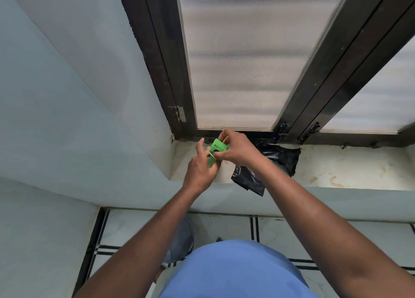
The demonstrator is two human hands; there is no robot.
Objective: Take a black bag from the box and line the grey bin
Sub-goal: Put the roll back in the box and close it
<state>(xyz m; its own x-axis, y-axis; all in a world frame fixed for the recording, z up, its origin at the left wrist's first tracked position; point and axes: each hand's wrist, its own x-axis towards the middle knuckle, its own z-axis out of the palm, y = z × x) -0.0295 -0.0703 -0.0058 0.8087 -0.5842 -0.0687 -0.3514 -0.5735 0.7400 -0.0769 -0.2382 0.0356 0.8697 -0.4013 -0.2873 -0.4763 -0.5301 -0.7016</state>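
Note:
A small green box [217,147] with black lettering is held above the left end of the window sill [336,167]. My left hand [201,166] grips its lower part from below. My right hand [237,147] pinches its top and near flap. A folded black bag [278,160] lies on the sill just right of my hands, partly hidden behind my right wrist, with one corner hanging over the sill's front edge. The grey bin is not in view.
A dark-framed window [247,61] with frosted panes rises behind the sill. A pale wall [67,106] closes in on the left. Below are floor tiles [224,223] with black lines, my blue shirt and a grey shoe [179,241].

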